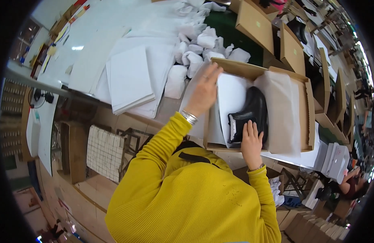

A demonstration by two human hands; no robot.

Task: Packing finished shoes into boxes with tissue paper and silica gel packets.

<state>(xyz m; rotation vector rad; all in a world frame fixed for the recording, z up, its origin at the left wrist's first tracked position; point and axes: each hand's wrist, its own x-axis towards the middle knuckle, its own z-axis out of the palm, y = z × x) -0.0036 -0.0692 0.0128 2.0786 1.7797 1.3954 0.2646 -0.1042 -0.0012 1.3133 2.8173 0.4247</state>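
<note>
A black boot (255,103) lies on its side on white paper (231,93) in an open brown cardboard box (311,117). My right hand (251,141) rests on the boot's foot end with its fingers stretched out, not wrapped round it. At the box's upper left corner is my left hand (205,91), its fingers extended over the rim beside the white paper; its thumb is hidden. Thin translucent tissue paper (282,109) covers the right half of the box, and what lies under it cannot be seen.
White paper-wrapped bundles (191,60) are heaped beyond the box. Flat white sheets (132,79) are stacked on the table at left. More open cardboard boxes (292,48) stand at upper right, one near another black boot (297,29). A person (351,184) is at far right.
</note>
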